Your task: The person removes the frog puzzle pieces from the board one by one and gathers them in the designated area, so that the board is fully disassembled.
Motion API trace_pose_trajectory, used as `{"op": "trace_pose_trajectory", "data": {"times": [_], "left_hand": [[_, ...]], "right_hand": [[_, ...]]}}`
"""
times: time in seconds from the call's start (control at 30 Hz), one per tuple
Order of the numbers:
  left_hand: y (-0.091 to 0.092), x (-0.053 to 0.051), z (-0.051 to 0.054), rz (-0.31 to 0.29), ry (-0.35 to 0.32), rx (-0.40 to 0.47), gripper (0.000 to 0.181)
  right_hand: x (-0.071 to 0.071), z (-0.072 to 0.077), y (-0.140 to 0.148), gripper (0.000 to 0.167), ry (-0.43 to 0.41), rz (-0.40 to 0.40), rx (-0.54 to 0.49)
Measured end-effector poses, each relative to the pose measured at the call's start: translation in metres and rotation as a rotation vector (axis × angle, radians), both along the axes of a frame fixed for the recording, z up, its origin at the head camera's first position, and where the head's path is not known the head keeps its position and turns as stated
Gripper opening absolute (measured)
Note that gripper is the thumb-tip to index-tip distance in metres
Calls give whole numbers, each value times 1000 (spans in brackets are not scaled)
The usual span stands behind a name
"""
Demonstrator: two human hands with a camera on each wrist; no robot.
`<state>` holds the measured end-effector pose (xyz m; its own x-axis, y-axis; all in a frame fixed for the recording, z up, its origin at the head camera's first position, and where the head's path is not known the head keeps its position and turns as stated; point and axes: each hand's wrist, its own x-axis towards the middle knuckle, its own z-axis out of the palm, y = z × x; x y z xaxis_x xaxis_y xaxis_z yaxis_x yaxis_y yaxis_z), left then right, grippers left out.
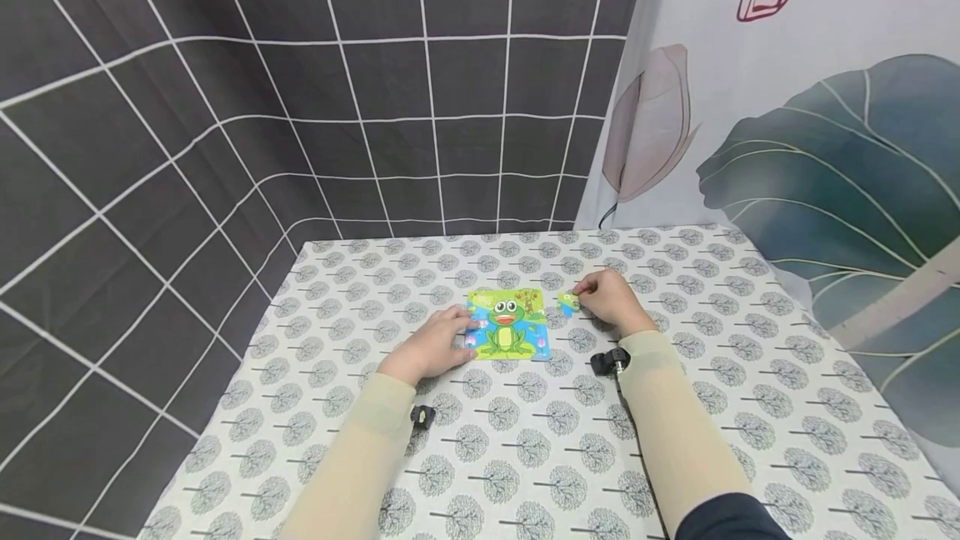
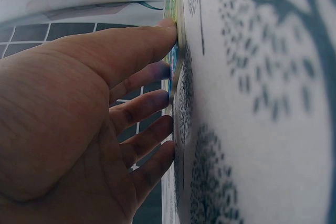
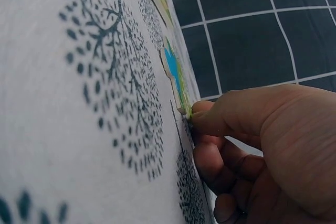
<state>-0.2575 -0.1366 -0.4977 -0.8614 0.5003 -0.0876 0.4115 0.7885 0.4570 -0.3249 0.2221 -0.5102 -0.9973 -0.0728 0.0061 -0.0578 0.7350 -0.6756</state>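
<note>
A square frog picture puzzle (image 1: 507,325) lies on the patterned cloth in the head view. My left hand (image 1: 433,345) rests at its left edge with spread, relaxed fingers, the thumb and fingertips touching the board; the left wrist view shows this hand (image 2: 79,98) against the thin board edge (image 2: 177,40). Right of the board, a small green and blue puzzle piece (image 1: 567,303) lies on the cloth. My right hand (image 1: 611,300) pinches its right side; in the right wrist view, thumb and forefinger of the hand (image 3: 262,140) hold the piece's end (image 3: 176,72).
The table cloth (image 1: 525,448) has a grey tree print. Behind it hangs a dark curtain with white grid lines (image 1: 465,73), and at the right a pale curtain with large leaves (image 1: 847,157). Black wrist cameras (image 1: 609,361) sit under the wrists.
</note>
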Motion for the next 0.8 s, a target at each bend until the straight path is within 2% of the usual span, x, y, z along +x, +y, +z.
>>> {"op": "trace_pose_trajectory", "data": {"times": [0.3,0.57,0.8], "left_hand": [[0,0,0,2,-3,-6,63],[1,1,1,14,-18,2,63],[2,1,1,14,-16,-2,63]], "right_hand": [[0,0,-1,12,-14,2,-14],[4,8,-6,10,-6,3,-15],[3,10,-13,15,-35,45,-78]]}}
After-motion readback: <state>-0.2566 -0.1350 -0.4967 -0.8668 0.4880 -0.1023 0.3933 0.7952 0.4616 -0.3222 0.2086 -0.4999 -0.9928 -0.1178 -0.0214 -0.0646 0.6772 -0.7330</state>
